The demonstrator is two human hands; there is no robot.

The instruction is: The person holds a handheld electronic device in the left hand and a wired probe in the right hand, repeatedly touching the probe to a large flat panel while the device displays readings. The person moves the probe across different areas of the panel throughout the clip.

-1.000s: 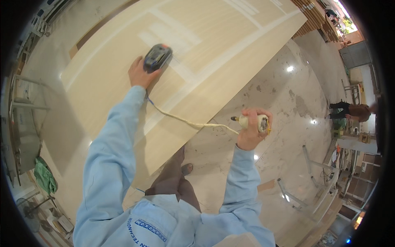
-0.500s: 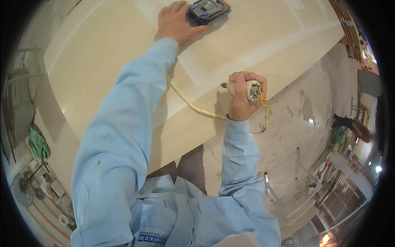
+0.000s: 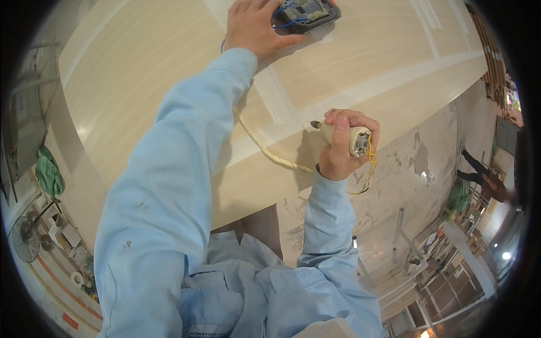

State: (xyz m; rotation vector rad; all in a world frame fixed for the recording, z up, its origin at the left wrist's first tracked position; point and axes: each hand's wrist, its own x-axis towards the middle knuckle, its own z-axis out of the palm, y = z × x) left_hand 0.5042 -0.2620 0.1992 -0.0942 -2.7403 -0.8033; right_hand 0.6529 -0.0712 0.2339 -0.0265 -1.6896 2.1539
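Observation:
In my right hand (image 3: 346, 147) is a small handheld motor tool (image 3: 337, 135), its barrel wrapped in cream material. My fingers and thumb close round the barrel. A short dark bit points left, and yellow wires come out of the exposed motor end. A cream wrapped cable (image 3: 267, 153) runs from behind that wrist over the board. Far ahead, my left hand (image 3: 256, 27) lies on the pale wooden panel (image 3: 141, 73), thumb stretched out and apart from the fingers. It rests against a black device (image 3: 310, 12) with an exposed inside and blue wires. The fingertips are partly hidden at the upper edge.
The panel's near edge is close to my body, with a worn, stained floor (image 3: 417, 163) beyond its right side. At the left are a fan (image 3: 26, 239) and green cloth (image 3: 48, 174). Far right, another person (image 3: 484, 177) stands near racks and stacked material.
The view has shifted slightly, so the panel and device appear further right. My right hand, with the motor tool, appears a little lower and to the right. The left hand keeps its place beside the device.

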